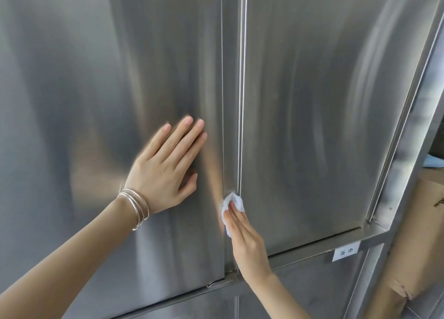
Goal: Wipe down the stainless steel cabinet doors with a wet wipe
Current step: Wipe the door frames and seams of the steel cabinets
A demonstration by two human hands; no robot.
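Observation:
Two brushed stainless steel cabinet doors fill the view: the left door (96, 78) and the right door (312, 102), split by a vertical seam (236, 102). My left hand (165, 167) lies flat on the left door with fingers straight; silver bangles circle its wrist. My right hand (245, 237) presses a white wet wipe (234, 202) with straight fingers against the seam near the doors' lower edge. Most of the wipe is hidden under the fingers.
A steel frame rail (312, 249) runs under the doors, with a small white label (346, 251) on it. At the right, a steel upright (413, 150) borders an open shelf holding a brown cardboard box (422, 234).

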